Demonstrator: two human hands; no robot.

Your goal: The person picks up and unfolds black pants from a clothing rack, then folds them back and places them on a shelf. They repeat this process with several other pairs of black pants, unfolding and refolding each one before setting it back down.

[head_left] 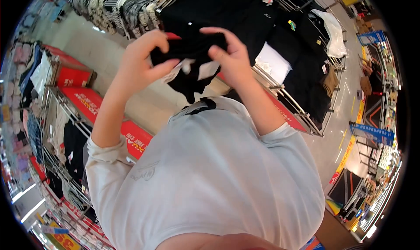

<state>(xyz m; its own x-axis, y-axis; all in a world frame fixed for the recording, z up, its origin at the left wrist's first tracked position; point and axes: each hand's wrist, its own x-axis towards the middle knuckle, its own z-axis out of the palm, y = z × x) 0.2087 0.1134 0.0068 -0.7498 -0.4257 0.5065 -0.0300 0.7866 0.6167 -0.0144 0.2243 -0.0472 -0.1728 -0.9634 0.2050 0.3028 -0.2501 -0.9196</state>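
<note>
A bunched black garment [188,51] hangs between my two hands, in front of my chest. My left hand [148,57] grips its one side, thumb below and fingers curled over the top. On the other side my right hand [232,57] pinches the cloth between thumb and fingers. White labels [208,70] dangle from the garment's lower part, and a dark end of cloth hangs below them. Its exact kind cannot be made out. Just beyond my hands lie black clothes [210,14] spread on a metal display rack.
Striped and patterned clothes [118,9] hang at the upper left. A white package [272,63] lies on the black clothes. Metal rails [302,112] edge the display at the right. Red sign boards [79,101] and another clothes rack stand at the left.
</note>
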